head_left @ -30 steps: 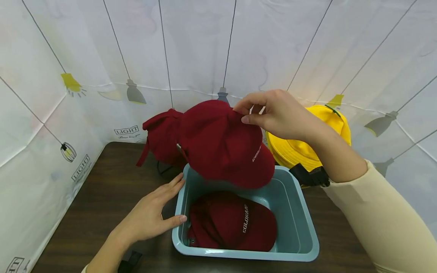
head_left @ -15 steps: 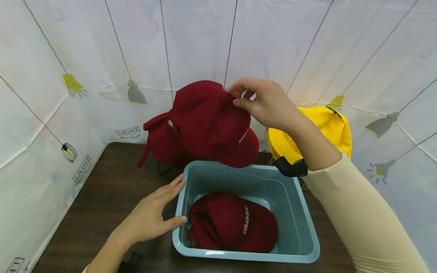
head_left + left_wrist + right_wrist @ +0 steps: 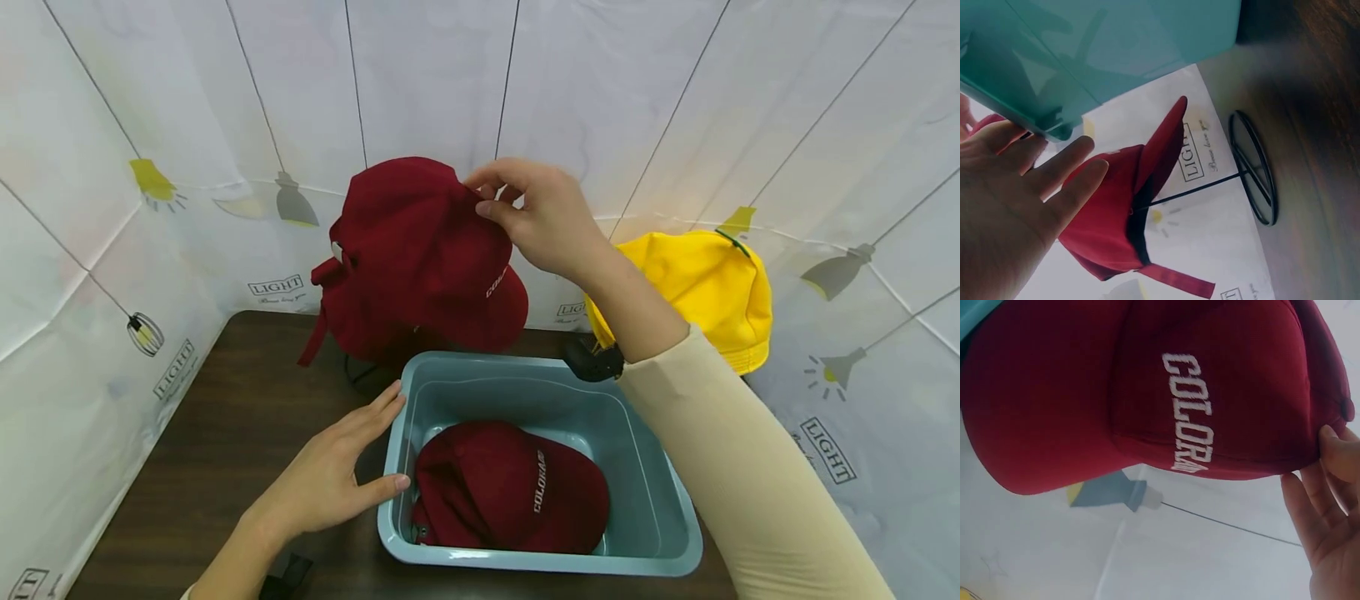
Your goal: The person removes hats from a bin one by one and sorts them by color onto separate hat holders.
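Observation:
My right hand (image 3: 543, 218) pinches the crown of a dark red baseball cap (image 3: 427, 258) between thumb and fingers, above the back edge of a light blue plastic bin (image 3: 667, 562). White letters, partly cut off, run across this cap (image 3: 1229, 394) in the right wrist view. Behind it another red cap (image 3: 1107, 219) with a hanging strap sits on a thin black wire stand (image 3: 1252, 167). Inside the bin lies a red cap (image 3: 517, 492) lettered COLORADO. My left hand (image 3: 337, 467) rests with straight, spread fingers on the bin's left rim.
A yellow hat (image 3: 697, 292) stands at the back right, partly behind my right forearm. White printed sheeting (image 3: 420, 83) walls off the back and left of the dark wooden table (image 3: 187, 467).
My right hand has carried the pinched cap up, back and to the left, from over the bin to in front of the cap on the stand. My left hand has stayed on the rim.

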Demonstrator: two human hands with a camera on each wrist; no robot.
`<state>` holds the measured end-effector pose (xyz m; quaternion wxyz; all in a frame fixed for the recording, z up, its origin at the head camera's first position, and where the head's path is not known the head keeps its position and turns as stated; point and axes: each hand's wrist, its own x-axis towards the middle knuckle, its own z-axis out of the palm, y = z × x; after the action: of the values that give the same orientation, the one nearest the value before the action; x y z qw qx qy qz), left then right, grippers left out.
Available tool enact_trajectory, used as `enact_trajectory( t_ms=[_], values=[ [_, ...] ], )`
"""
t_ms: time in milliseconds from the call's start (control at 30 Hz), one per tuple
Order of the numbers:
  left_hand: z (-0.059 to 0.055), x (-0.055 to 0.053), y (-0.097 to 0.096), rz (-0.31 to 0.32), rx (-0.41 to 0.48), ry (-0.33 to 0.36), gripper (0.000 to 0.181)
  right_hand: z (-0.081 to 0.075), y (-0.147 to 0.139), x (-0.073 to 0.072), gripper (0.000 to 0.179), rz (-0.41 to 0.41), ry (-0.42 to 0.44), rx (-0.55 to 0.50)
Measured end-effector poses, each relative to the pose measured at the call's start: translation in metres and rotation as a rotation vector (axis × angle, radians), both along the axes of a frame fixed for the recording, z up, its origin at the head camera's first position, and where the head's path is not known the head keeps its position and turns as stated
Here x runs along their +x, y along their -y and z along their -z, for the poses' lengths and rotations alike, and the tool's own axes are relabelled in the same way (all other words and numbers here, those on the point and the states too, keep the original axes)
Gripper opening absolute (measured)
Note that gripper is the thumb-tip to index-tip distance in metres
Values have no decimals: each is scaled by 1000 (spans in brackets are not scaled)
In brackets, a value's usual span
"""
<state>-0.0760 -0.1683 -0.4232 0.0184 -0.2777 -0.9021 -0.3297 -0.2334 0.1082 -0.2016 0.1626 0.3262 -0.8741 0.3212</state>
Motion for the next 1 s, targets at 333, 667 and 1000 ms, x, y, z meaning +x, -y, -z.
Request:
enact_trajectory(
  t_ms=[333, 667, 1000],
  values=[
    [0, 0, 0, -4, 8, 3, 88, 20, 22, -10, 23, -37, -100, -4],
    [3, 0, 0, -18, 14, 7, 88, 39, 37, -28, 26, -15, -32, -9],
    [5, -4, -1, -9, 14, -14, 87, 58, 38, -42, 28, 35, 34, 42]
  ],
)
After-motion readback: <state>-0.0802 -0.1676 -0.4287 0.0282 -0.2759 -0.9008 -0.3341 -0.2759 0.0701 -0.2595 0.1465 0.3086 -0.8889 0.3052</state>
